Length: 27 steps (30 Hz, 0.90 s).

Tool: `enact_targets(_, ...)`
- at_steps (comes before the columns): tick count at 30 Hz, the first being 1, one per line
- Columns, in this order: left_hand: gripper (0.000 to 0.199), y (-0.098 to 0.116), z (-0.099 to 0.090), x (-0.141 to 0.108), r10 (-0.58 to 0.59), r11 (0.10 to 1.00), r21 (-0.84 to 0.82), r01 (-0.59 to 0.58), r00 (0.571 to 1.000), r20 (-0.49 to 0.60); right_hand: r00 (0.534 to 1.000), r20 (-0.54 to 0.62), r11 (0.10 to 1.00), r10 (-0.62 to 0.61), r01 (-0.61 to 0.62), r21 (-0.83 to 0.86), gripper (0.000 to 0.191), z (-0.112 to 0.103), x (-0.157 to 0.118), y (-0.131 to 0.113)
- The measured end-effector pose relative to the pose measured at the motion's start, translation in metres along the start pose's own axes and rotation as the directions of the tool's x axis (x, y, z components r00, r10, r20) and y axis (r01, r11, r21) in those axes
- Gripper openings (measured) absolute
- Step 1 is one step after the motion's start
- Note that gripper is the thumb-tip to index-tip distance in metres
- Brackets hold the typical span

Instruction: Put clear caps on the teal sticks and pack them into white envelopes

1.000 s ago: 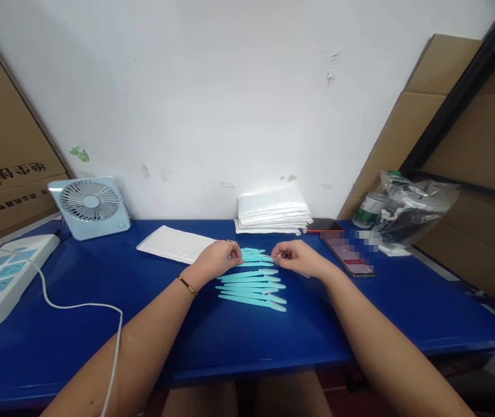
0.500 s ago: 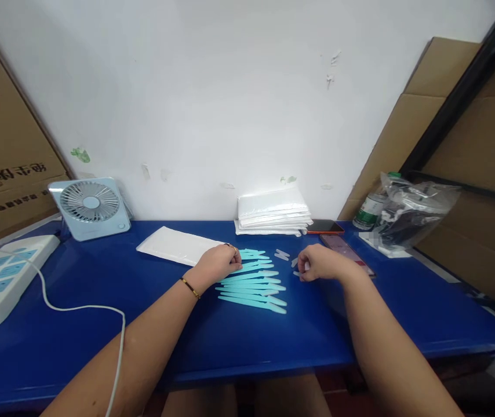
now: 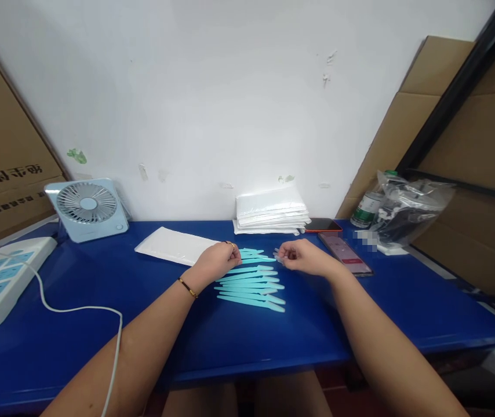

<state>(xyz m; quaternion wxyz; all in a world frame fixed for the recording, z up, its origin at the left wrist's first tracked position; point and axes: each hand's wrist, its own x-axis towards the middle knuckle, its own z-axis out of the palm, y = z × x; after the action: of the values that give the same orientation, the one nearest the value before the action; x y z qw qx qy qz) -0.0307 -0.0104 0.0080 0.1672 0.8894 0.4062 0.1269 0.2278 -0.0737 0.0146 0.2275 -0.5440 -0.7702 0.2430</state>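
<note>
Several turquoise eyebrow razors (image 3: 251, 284) lie in a fanned row on the blue table, their blade ends toward the right. At the far end of the row, my left hand (image 3: 218, 259) is closed in a pinch on the handle of one eyebrow razor (image 3: 258, 260). Across from its tip, my right hand (image 3: 302, 256) pinches a small clear plastic cap (image 3: 277, 255). Other small clear caps lie right by those fingertips and are partly hidden by them. A flat white packet (image 3: 171, 246) is behind my left hand.
White packets (image 3: 271, 208) are stacked against the wall. Two phones, one a lit phone (image 3: 347, 255), lie at the right, near a bottle (image 3: 367, 208) and a clear plastic bag (image 3: 412, 214). At the left stand a fan (image 3: 87, 205) and a power strip (image 3: 8, 284) with a white cable.
My right hand has moved left toward the razor tips, closing in on the clear caps there. My left hand stays nearly in place, and the razor in it has shifted slightly away from the row.
</note>
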Motion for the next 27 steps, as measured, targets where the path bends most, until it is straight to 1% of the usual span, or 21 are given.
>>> enact_targets(6,0.019,0.0023,0.0001,-0.0006,0.019,0.999,0.029,-0.018,1.0,-0.012,0.999,0.023,1.0,-0.028,0.028,0.008,0.016,0.0044,0.0019,-0.0026)
enact_targets(12,0.019,0.0013,-0.0009,-0.0009,0.02,0.999,0.026,-0.02,1.0,-0.014,1.0,-0.024,1.0,-0.002,0.003,0.031,0.014,-0.0003,-0.0007,0.0005)
enact_targets(17,0.02,0.0013,-0.0018,-0.0011,0.001,1.0,0.03,-0.001,1.0,-0.015,1.0,0.012,0.999,-0.014,0.013,0.048,0.017,0.0012,0.0,-0.0008)
enact_targets(22,0.019,-0.0013,-0.0047,-0.0021,-0.013,1.0,0.02,0.013,1.0,-0.02,0.999,-0.037,0.999,0.007,-0.005,0.054,0.015,0.0004,-0.0006,0.0015)
enact_targets(27,0.017,0.0022,-0.0039,-0.0032,0.025,1.0,-0.007,-0.025,0.999,-0.037,0.999,-0.015,0.999,-0.03,0.031,0.041,0.017,0.006,0.0011,-0.0056)
